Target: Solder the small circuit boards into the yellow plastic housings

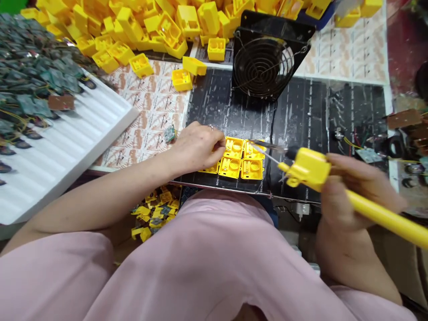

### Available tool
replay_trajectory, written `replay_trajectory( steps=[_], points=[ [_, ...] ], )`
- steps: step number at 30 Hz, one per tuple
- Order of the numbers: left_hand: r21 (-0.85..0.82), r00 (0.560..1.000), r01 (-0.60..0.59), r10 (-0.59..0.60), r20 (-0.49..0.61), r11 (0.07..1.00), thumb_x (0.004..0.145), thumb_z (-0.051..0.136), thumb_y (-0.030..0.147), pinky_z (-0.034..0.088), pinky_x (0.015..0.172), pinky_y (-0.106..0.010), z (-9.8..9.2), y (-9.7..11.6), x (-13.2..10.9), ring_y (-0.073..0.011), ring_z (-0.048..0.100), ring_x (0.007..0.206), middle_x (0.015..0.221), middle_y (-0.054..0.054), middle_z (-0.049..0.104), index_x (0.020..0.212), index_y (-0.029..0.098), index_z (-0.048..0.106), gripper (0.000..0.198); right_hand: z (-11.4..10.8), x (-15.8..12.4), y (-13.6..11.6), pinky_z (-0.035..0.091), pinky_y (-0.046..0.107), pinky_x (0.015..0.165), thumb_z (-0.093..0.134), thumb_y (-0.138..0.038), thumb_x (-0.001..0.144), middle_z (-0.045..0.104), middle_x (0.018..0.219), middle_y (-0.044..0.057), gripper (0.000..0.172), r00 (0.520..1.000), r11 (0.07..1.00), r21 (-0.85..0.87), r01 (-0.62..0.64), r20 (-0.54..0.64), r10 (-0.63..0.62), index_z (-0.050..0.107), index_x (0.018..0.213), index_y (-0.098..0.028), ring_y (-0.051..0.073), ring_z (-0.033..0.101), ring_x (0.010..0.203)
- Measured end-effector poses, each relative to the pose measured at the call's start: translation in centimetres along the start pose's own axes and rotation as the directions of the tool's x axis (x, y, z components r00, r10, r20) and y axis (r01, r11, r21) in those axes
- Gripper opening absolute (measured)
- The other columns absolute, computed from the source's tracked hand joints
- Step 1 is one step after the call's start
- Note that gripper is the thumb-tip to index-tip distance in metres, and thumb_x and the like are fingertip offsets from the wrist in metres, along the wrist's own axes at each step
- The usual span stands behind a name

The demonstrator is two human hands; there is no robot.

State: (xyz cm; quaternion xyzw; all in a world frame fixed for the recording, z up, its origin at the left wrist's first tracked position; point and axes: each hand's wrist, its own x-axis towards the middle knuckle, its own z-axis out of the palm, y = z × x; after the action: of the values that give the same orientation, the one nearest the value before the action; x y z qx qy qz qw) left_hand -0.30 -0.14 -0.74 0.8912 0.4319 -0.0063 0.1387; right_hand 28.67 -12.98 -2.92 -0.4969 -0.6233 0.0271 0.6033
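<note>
My left hand [200,145] rests at the left end of a block of small yellow plastic casings [230,167], laid open side up in two rows on the black bench sheet. Its fingers are curled and pressed together against the casings; whatever they pinch is hidden. In my right hand [354,191] is a yellow soldering gun [310,168], with a thick yellow handle behind it. Its dark, slim tip and a thin white tube point left, over the upper right casing. The tip is slightly blurred. A small green circuit board [170,133] lies left of my left hand.
A black fan [264,62] stands behind the casings, its cable running forward. Many yellow casings [143,26] are heaped at the back. At left, a white foam tray [83,138] bears piled circuit boards [36,71]. More boards and wires [369,154] lie at right.
</note>
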Motion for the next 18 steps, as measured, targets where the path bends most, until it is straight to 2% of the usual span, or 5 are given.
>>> replay_trajectory(
  steps=[2, 4, 9, 16, 18],
  points=[
    [0.009, 1.0, 0.012, -0.012, 0.028, 1.0, 0.093, 0.054, 0.03, 0.051, 0.089, -0.04, -0.3, 0.1, 0.1, -0.0256, 0.074, 0.083, 0.081, -0.008, 0.077, 0.094, 0.019, 0.08, 0.028, 0.4, 0.1, -0.8, 0.065, 0.031, 0.057, 0.088, -0.026, 0.094, 0.087, 0.104, 0.002, 0.047, 0.968, 1.0, 0.002, 0.013, 0.252, -0.013, 0.078, 0.14, -0.034, 0.02, 0.08, 0.071],
    [0.017, 0.998, 0.013, -0.014, 0.056, 1.0, 0.092, 0.054, 0.03, 0.051, 0.089, -0.039, -0.6, 0.2, 0.2, -0.0259, 0.074, 0.083, 0.082, -0.008, 0.078, 0.093, 0.02, 0.079, 0.028, 0.6, 0.5, -1.4, 0.069, 0.029, 0.062, 0.088, -0.019, 0.093, 0.086, 0.099, 0.001, 0.044, 0.938, 0.997, 0.049, 0.064, 0.337, -0.076, 0.078, 0.134, -0.031, 0.02, 0.081, 0.074],
    [0.039, 0.997, -0.017, 0.014, 0.079, 0.999, 0.092, 0.051, 0.031, 0.05, 0.087, -0.035, -0.9, 0.1, 0.5, -0.0227, 0.072, 0.082, 0.081, -0.006, 0.078, 0.09, 0.021, 0.078, 0.029, 1.6, 1.9, -1.1, 0.066, 0.025, 0.054, 0.085, -0.014, 0.093, 0.08, 0.079, -0.001, 0.017, 0.865, 0.965, 0.184, 0.187, 0.435, -0.25, 0.073, 0.099, -0.024, 0.017, 0.078, 0.063],
    [0.05, 0.994, -0.03, 0.024, 0.108, 0.998, 0.09, 0.056, 0.031, 0.05, 0.092, -0.039, -1.2, 0.2, 1.0, -0.0253, 0.072, 0.083, 0.08, -0.006, 0.075, 0.087, 0.02, 0.078, 0.025, 2.4, 3.1, -1.0, 0.065, 0.021, 0.058, 0.081, -0.019, 0.099, 0.076, 0.073, -0.004, 0.019, 0.792, 0.94, 0.16, 0.301, 0.507, -0.339, 0.067, 0.092, -0.028, 0.013, 0.076, 0.062],
    [0.08, 0.991, -0.031, 0.021, 0.129, 0.996, 0.091, 0.058, 0.03, 0.05, 0.093, -0.039, -1.4, 0.4, 1.2, -0.026, 0.073, 0.085, 0.082, -0.006, 0.076, 0.088, 0.02, 0.079, 0.023, 2.2, 3.4, -1.2, 0.064, 0.018, 0.058, 0.081, -0.024, 0.101, 0.075, 0.072, -0.006, 0.019, 0.802, 0.948, 0.143, 0.285, 0.506, -0.318, 0.066, 0.091, -0.029, 0.011, 0.075, 0.062]
  ],
)
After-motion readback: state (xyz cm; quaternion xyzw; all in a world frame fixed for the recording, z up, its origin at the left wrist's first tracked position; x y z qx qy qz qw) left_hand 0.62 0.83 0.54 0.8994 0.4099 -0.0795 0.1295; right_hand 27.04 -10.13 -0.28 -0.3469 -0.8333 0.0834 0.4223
